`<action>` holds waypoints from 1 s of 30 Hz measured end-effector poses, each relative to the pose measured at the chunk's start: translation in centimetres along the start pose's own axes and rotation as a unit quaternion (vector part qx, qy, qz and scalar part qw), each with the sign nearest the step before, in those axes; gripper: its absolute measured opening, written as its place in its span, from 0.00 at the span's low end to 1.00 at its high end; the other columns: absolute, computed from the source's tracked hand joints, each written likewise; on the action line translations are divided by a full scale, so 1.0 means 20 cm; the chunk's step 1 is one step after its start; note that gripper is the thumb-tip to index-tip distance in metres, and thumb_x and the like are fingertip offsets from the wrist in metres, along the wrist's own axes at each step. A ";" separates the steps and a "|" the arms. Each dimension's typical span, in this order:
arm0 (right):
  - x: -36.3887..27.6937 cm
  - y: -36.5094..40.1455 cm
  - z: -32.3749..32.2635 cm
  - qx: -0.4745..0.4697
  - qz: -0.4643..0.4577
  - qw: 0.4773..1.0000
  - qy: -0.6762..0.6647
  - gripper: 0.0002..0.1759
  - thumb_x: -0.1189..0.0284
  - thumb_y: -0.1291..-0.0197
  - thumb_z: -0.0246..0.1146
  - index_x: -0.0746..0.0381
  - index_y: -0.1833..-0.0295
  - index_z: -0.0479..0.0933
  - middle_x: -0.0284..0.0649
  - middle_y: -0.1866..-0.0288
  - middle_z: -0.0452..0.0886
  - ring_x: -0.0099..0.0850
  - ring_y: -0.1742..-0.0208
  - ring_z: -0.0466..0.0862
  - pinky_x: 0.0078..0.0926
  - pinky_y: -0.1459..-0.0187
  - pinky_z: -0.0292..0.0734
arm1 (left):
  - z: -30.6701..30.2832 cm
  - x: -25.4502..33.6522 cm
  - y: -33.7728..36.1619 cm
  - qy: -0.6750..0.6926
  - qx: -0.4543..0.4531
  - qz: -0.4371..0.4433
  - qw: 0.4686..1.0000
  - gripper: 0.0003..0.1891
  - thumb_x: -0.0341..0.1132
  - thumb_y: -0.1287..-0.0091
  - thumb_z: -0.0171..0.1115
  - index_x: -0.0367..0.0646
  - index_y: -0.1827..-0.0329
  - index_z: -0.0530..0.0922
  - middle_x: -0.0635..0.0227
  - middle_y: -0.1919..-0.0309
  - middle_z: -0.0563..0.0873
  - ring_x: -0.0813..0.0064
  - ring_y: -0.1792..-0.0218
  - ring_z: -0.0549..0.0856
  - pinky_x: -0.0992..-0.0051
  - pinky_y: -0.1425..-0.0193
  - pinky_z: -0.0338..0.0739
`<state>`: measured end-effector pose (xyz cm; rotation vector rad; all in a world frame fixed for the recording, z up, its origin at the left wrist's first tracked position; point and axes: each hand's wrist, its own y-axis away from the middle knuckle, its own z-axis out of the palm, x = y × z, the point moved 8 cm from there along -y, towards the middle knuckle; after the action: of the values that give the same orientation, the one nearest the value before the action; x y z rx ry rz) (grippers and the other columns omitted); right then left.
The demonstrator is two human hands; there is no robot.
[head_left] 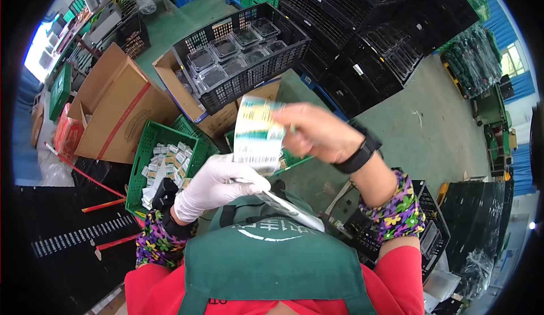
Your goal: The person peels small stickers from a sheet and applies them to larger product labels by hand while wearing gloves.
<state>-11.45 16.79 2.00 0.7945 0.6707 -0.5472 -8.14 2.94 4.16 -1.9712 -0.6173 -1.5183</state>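
A printed label sheet (pixel 259 136), white with green and yellow areas and a barcode, stands upright in front of my chest. My left hand (pixel 218 184), in a white glove, is closed on the lower edge of printed sheets, and a second folded part (pixel 292 210) hangs toward the apron. At the label sheet's upper right edge is my right hand (pixel 317 131), bare and slightly blurred, its fingers curled against the sheet. Left of my gloved hand, a green crate (pixel 139 170) holds many small labelled packs (pixel 170 165).
Beyond my hands, a black crate (pixel 243 80) of clear plastic boxes rests on a cardboard box (pixel 215 123). Large cardboard (pixel 122 105) stands at the left. Black crates (pixel 362 49) are stacked at the upper right. Red strips (pixel 93 178) cross a black surface at the left.
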 end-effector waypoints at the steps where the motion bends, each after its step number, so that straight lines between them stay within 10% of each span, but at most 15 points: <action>1: -0.09 0.00 -0.01 0.008 -0.023 1.000 -0.005 0.12 0.62 0.28 0.57 0.59 0.60 0.76 0.21 0.82 0.63 0.12 0.83 0.58 0.14 0.82 0.48 | 0.05 -0.04 0.01 0.023 -0.016 -0.012 1.000 0.07 0.25 0.40 0.70 0.39 0.59 0.88 0.58 0.53 0.89 0.64 0.48 0.87 0.70 0.43 0.80; 9: -0.25 0.08 -0.10 0.149 -0.096 0.982 0.058 0.23 0.51 0.25 0.53 0.53 0.71 0.71 0.20 0.83 0.57 0.13 0.82 0.54 0.16 0.79 0.48 | 0.09 -0.09 0.06 0.017 0.137 -0.044 0.989 0.08 0.26 0.39 0.69 0.38 0.58 0.87 0.58 0.56 0.90 0.67 0.53 0.89 0.71 0.46 0.81; 12: -0.18 0.17 -0.01 0.215 -0.153 0.925 0.271 0.16 0.60 0.29 0.59 0.58 0.67 0.78 0.20 0.77 0.68 0.10 0.76 0.62 0.13 0.75 0.55 | 0.04 -0.08 0.08 -0.074 0.185 0.012 0.980 0.09 0.27 0.40 0.70 0.41 0.56 0.87 0.61 0.57 0.90 0.68 0.57 0.89 0.71 0.52 0.82; 19: -0.05 0.18 0.12 0.256 -0.217 0.892 0.302 0.12 0.68 0.37 0.66 0.67 0.67 0.77 0.28 0.78 0.76 0.16 0.75 0.72 0.21 0.73 0.67 | 0.06 0.03 0.08 -0.283 0.215 0.105 0.929 0.09 0.33 0.42 0.72 0.48 0.59 0.88 0.64 0.60 0.90 0.62 0.60 0.89 0.67 0.57 0.82; 24: -0.13 0.23 0.10 0.396 -0.156 0.707 0.564 0.19 0.58 0.41 0.68 0.63 0.68 0.76 0.39 0.78 0.79 0.35 0.75 0.79 0.35 0.69 0.72 | 0.06 0.05 0.07 -0.333 0.221 0.116 0.909 0.08 0.34 0.43 0.72 0.49 0.60 0.87 0.65 0.58 0.90 0.62 0.60 0.89 0.66 0.59 0.82; 26: -0.11 0.20 0.02 0.370 -0.151 0.748 0.530 0.19 0.58 0.41 0.69 0.64 0.66 0.77 0.35 0.78 0.77 0.28 0.76 0.77 0.31 0.71 0.71 | 0.05 0.04 0.07 -0.336 0.225 0.115 0.907 0.08 0.34 0.43 0.72 0.50 0.60 0.87 0.66 0.58 0.90 0.62 0.59 0.88 0.65 0.59 0.82; 28: -0.03 0.08 0.12 0.159 -0.145 0.911 0.351 0.13 0.65 0.33 0.66 0.64 0.62 0.76 0.25 0.76 0.75 0.13 0.71 0.72 0.20 0.70 0.67 | 0.09 0.06 0.07 -0.373 0.181 0.153 0.897 0.10 0.36 0.44 0.73 0.50 0.59 0.87 0.66 0.59 0.89 0.61 0.60 0.88 0.66 0.60 0.82; 30: -0.02 0.07 0.11 0.139 -0.066 0.894 0.421 0.13 0.66 0.30 0.63 0.64 0.63 0.76 0.26 0.69 0.79 0.14 0.65 0.74 0.18 0.63 0.70 | 0.10 0.09 0.05 -0.348 0.173 0.164 0.907 0.10 0.36 0.43 0.73 0.50 0.58 0.87 0.66 0.59 0.89 0.61 0.60 0.88 0.65 0.59 0.82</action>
<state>-10.00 15.91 4.15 1.2787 1.4786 -0.4086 -5.57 3.58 5.26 -2.1637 -0.7234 -0.4335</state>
